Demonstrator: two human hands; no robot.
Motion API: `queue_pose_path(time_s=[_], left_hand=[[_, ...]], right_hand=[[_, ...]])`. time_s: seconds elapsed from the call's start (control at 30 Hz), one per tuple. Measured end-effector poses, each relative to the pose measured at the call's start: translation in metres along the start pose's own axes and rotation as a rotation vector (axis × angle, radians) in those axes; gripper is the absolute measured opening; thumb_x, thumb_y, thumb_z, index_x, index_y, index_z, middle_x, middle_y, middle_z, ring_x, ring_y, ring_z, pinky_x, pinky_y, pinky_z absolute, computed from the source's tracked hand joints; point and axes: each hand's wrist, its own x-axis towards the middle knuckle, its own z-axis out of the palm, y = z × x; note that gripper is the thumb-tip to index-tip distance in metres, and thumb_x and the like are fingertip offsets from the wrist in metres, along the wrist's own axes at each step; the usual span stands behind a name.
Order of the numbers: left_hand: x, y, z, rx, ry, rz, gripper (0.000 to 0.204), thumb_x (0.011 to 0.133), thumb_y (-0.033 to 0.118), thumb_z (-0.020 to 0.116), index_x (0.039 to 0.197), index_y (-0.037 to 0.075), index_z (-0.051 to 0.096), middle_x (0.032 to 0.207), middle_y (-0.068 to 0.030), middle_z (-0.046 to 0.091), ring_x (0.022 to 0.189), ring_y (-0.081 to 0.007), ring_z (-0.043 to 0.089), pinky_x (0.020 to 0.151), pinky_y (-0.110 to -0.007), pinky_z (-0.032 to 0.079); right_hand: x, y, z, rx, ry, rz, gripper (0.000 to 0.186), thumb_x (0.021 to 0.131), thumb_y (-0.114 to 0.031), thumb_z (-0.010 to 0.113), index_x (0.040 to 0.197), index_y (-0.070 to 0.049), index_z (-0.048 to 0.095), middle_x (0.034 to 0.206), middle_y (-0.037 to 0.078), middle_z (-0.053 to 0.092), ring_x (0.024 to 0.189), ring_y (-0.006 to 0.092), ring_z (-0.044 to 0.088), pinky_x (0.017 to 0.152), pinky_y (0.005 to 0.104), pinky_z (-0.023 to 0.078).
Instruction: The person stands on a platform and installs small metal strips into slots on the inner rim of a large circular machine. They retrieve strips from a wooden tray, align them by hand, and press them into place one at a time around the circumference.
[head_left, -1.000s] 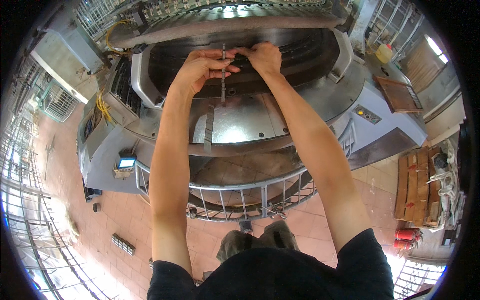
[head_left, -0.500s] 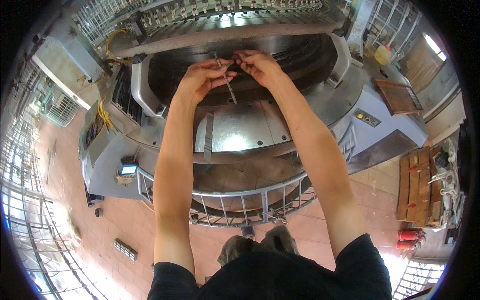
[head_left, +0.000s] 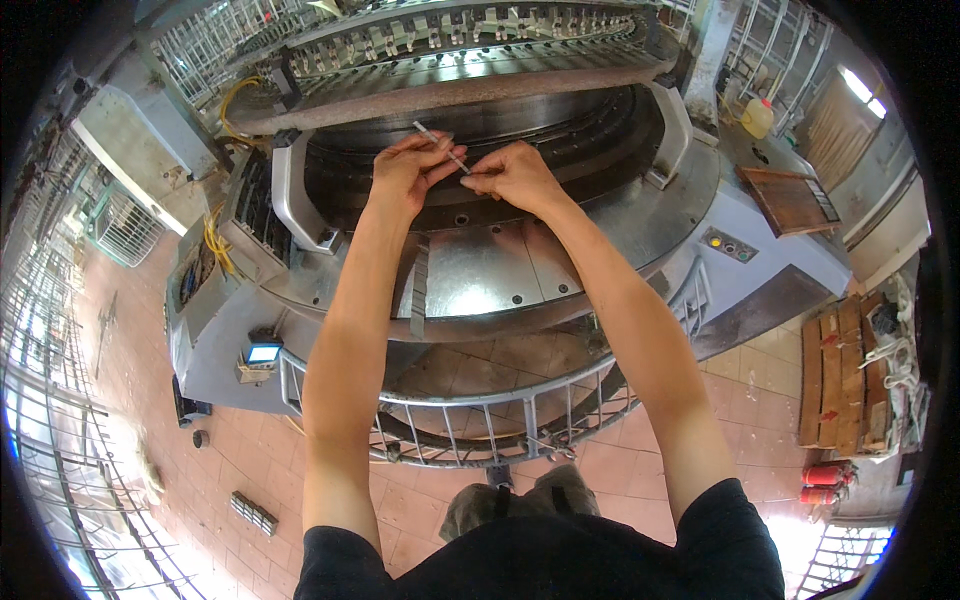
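Both my hands are raised in front of the dark curved opening of a large circular knitting machine (head_left: pixel 480 310). My left hand (head_left: pixel 408 170) is closed around a thin, pale, stick-like strip (head_left: pixel 432 136), which slants from its upper left down to the right. At the strip's lower end, the fingertips of my right hand (head_left: pixel 515 178) are pinched together; whether they grip the strip or a small part beside it is too small to tell. A flat grey strip (head_left: pixel 418 290) lies on the shiny metal plate below my left hand.
A curved metal railing (head_left: pixel 490 405) runs between me and the machine. Grey upright brackets (head_left: pixel 292 190) flank the opening. On the right are a button panel (head_left: pixel 728 244), a brown board (head_left: pixel 790 200) and a yellowish container (head_left: pixel 758 118). A small lit screen (head_left: pixel 264 353) sits at left.
The strip has tilted, with its lower end now up at my right fingers. My right hand has moved down toward that end. The view has shifted slightly.
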Motion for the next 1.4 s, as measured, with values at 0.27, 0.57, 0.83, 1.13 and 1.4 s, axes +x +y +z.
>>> queue_pose_path(time_s=[0.27, 0.57, 0.83, 1.13, 1.4], left_hand=[[0.011, -0.009, 0.031, 0.177, -0.224, -0.063, 0.026, 0.09, -0.005, 0.068, 0.115, -0.008, 0.062, 0.114, -0.021, 0.068, 0.103, -0.034, 0.07, 0.09, -0.041, 0.062], [0.0, -0.022, 0.032, 1.252, -0.063, 0.618, 0.028, 0.081, 0.003, 0.076, 0.109, 0.008, 0.075, 0.088, -0.0175, 0.075, 0.076, -0.026, 0.074, 0.072, -0.035, 0.058], [0.002, -0.027, 0.028, 1.286, -0.061, 0.718, 0.027, 0.081, 0.005, 0.077, 0.107, 0.011, 0.075, 0.095, -0.0151, 0.075, 0.081, -0.0297, 0.074, 0.076, -0.037, 0.057], [0.004, -0.029, 0.028, 1.252, -0.11, 0.781, 0.026, 0.081, 0.002, 0.075, 0.107, 0.006, 0.075, 0.122, -0.0088, 0.072, 0.095, -0.0306, 0.073, 0.084, -0.037, 0.058], [0.004, -0.03, 0.028, 1.258, -0.125, 0.832, 0.026, 0.079, -0.001, 0.075, 0.105, 0.005, 0.075, 0.127, -0.0091, 0.069, 0.098, -0.0309, 0.073, 0.085, -0.037, 0.058]], right_hand=[[-0.024, 0.014, -0.032, 0.219, 0.007, 0.13, 0.024, 0.088, -0.016, 0.077, 0.087, 0.007, 0.075, 0.067, 0.009, 0.069, 0.055, 0.013, 0.065, 0.049, 0.0279, 0.051], [-0.027, 0.02, -0.033, -0.042, 0.225, 0.082, 0.026, 0.088, -0.02, 0.076, 0.094, 0.005, 0.076, 0.062, 0.012, 0.068, 0.051, 0.0164, 0.063, 0.051, 0.0319, 0.049], [-0.027, 0.021, -0.032, -0.058, 0.249, 0.001, 0.021, 0.086, -0.014, 0.075, 0.084, 0.007, 0.075, 0.063, 0.009, 0.066, 0.049, 0.0124, 0.06, 0.047, 0.0295, 0.046], [-0.029, 0.017, -0.033, -0.097, 0.245, 0.031, 0.025, 0.088, -0.021, 0.074, 0.091, 0.003, 0.077, 0.058, 0.013, 0.065, 0.05, 0.0181, 0.063, 0.053, 0.0331, 0.05], [-0.028, 0.02, -0.032, -0.09, 0.261, 0.009, 0.021, 0.087, -0.015, 0.075, 0.084, 0.006, 0.075, 0.062, 0.008, 0.066, 0.049, 0.0122, 0.06, 0.046, 0.0288, 0.046]])
